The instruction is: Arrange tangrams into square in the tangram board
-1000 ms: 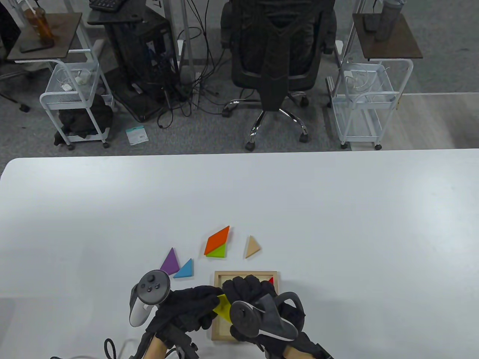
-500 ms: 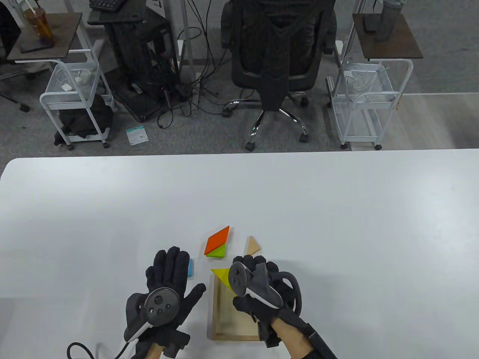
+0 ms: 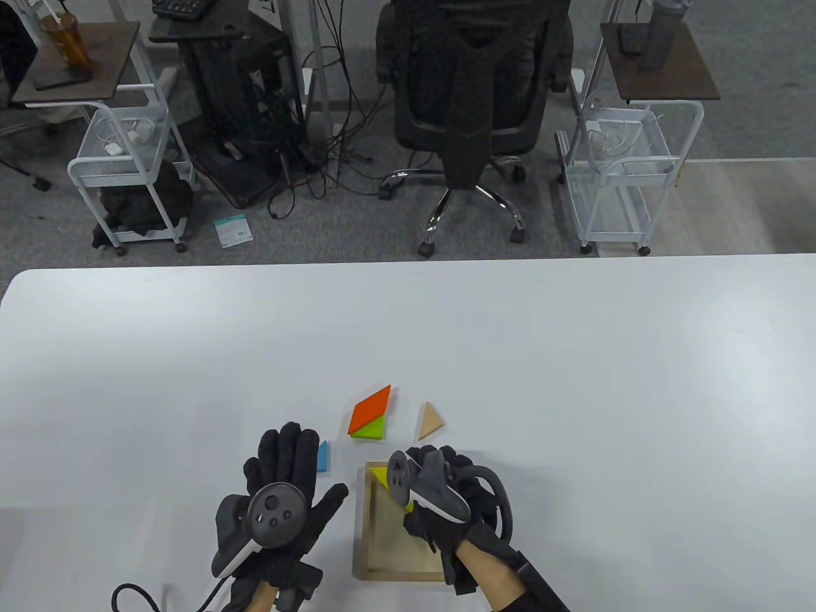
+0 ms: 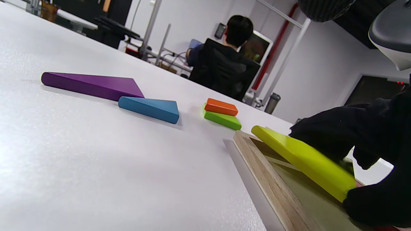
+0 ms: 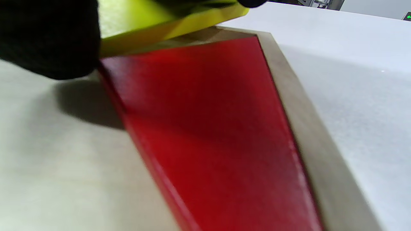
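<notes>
The wooden tangram board point(image 3: 364, 548) lies near the table's front edge. My right hand point(image 3: 440, 484) pinches the yellow triangle point(image 3: 380, 475) and holds it tilted over the board's far left corner, its low end inside the frame point(image 4: 266, 179). The red triangle point(image 5: 208, 128) lies flat in the board against its right rim. My left hand point(image 3: 284, 472) is spread flat with straight fingers, left of the board. It hides the purple triangle point(image 4: 93, 85) from above, and the blue triangle point(image 3: 323, 456) peeks out beside it.
Beyond the board lie an orange parallelogram point(image 3: 370, 407) touching a green triangle point(image 3: 371, 431), and a tan triangle point(image 3: 430, 421) to their right. A cable point(image 3: 127, 596) trails at the front left edge.
My left hand let go of the yellow triangle and moved left to lie flat over the purple piece. My right hand carried the yellow triangle to the board's far corner and lowered it.
</notes>
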The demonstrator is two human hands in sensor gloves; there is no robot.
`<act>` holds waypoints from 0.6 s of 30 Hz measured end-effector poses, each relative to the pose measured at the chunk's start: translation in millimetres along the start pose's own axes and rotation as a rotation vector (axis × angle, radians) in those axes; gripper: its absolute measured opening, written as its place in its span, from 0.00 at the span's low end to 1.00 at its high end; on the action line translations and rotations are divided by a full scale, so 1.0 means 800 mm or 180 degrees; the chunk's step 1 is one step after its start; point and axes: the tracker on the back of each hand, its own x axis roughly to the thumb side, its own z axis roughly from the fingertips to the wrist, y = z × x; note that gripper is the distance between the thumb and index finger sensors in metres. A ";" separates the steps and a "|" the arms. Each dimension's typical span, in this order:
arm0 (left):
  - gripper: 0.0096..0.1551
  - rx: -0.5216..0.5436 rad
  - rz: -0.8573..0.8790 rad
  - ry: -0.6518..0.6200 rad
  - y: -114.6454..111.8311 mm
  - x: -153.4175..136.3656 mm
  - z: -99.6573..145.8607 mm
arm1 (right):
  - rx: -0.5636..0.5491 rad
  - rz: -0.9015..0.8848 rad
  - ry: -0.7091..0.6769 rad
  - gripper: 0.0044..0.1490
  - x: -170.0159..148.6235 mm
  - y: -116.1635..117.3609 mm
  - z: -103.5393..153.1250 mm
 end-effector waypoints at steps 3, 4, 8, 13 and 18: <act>0.50 -0.0032 -0.0001 0.0008 -0.001 0.001 0.000 | -0.0005 -0.0021 -0.0014 0.62 0.000 0.002 0.000; 0.50 -0.0036 -0.0002 0.0010 -0.001 0.001 0.000 | -0.0008 -0.0022 -0.0015 0.62 0.000 0.002 0.000; 0.50 -0.0072 -0.0006 0.0025 -0.001 0.002 -0.001 | -0.0037 -0.0013 0.0002 0.61 -0.002 0.002 0.002; 0.50 -0.0100 -0.0014 0.0040 -0.002 0.002 -0.001 | -0.0007 -0.0017 -0.0014 0.60 -0.003 0.004 0.003; 0.51 -0.0136 -0.0020 0.0050 -0.003 0.003 -0.002 | 0.0036 0.0021 -0.0029 0.58 -0.003 0.003 0.004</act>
